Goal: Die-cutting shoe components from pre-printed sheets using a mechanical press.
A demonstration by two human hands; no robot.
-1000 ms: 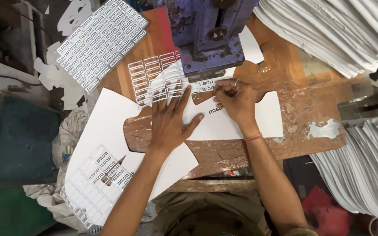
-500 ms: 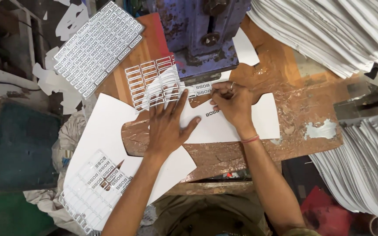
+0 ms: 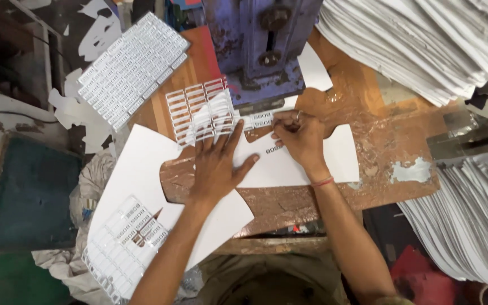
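White sheet (image 3: pixel 300 164) lies flat on the worn wooden bench (image 3: pixel 379 169), its far edge tucked under the foot of the blue press (image 3: pixel 261 51). Small printed labels show along that edge. Right hand (image 3: pixel 299 137) sits on the sheet near the press foot, fingers bunched together, pinching at the sheet edge; whether it really grips the sheet, can't tell. A red thread band is on that wrist. Left hand (image 3: pixel 216 164) lies palm down, fingers spread apart, pressing the sheet's left part; fingertips touch a punched-out grid (image 3: pixel 199 116) of empty label frames, which curls up just left of the press. Hands near each other, not touching.

Further out: a second grid of labels (image 3: pixel 131 70) rests tilted at upper left. Another white sheet (image 3: pixel 142 186) hangs off the bench's near-left side, with a part-punched label strip (image 3: pixel 122 245) on its lower end. Big stacks of white sheets (image 3: pixel 425 45) upper right and lower right (image 3: pixel 470 226). White offcuts (image 3: pixel 77 113) lie scattered at left.
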